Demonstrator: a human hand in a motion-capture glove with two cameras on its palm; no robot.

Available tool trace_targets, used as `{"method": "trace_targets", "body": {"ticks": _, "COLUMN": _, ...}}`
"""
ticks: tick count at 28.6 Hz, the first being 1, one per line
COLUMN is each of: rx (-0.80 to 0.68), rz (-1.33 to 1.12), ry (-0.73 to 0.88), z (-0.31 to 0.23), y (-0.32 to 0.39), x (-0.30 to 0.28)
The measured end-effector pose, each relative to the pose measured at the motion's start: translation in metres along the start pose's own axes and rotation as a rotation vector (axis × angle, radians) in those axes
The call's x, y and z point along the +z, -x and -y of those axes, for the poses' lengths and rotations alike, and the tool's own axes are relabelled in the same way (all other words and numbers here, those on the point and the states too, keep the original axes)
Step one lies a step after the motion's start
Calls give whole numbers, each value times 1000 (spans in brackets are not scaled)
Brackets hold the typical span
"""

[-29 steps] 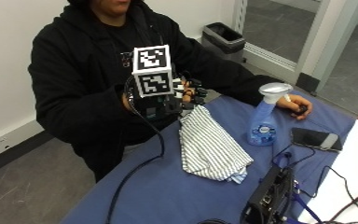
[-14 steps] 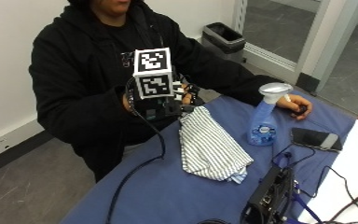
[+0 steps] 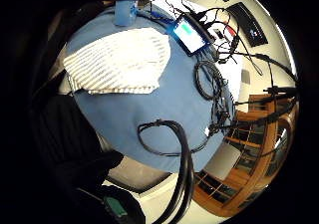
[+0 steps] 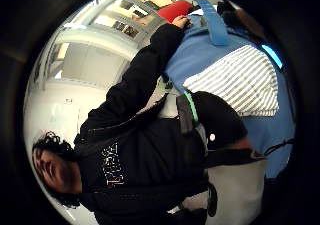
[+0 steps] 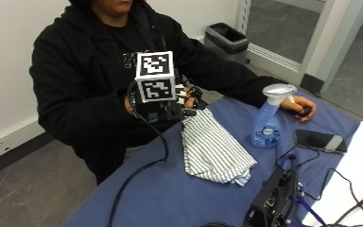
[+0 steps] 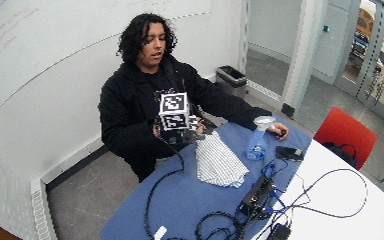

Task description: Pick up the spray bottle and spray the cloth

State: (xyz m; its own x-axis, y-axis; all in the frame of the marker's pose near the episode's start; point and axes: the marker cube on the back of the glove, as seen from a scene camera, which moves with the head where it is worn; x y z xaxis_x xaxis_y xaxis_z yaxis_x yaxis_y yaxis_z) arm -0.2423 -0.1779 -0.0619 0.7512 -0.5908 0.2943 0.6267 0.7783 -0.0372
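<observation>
Nearest the outside camera, a black electronics box (image 5: 271, 201) stands at the edge of the blue tablecloth (image 5: 169, 198), with cables trailing off it. Beyond it the striped cloth (image 5: 213, 149) lies folded on the blue surface, its narrow end pointing toward the person's chest. At that end hovers the gloved right hand (image 5: 191, 100), raised just above the cloth's near corner; its fingers look loosely curled and appear to hold nothing, though the view does not show them fully. Neither palm view has anything close against the palm, which supports reading the hand as released.

Further along the table the spray bottle (image 5: 268, 124), blue with a white trigger head, stands upright, well apart from the gloved hand and just beside the cloth's far side. A dark phone (image 5: 320, 141) lies near its base. The bare left hand (image 5: 299, 105) rests on the table just behind the bottle's head.

The pick-up seems not yet begun. The reach must cross over the cloth, so a low sweep could drag or bunch it. The bottle is tall and narrow, and a sideways knock could topple it onto the phone. Spraying from there risks wetting the phone or electronics if the nozzle is aimed badly.
</observation>
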Motion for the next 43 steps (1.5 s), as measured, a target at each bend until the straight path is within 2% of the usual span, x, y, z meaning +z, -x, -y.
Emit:
{"method": "trace_targets", "body": {"ticks": 21, "rx": 28, "rz": -8, "ry": 8, "z": 0, "y": -4, "x": 0}}
{"method": "trace_targets", "body": {"ticks": 26, "rx": -8, "rz": 8, "ry": 42, "z": -38, "y": -5, "x": -10}}
{"method": "trace_targets", "body": {"ticks": 30, "rx": 41, "rz": 6, "ry": -16, "z": 9, "y": -3, "x": 0}}
{"method": "trace_targets", "body": {"ticks": 43, "rx": 39, "rz": -2, "ry": 23, "z": 1, "y": -5, "x": 4}}
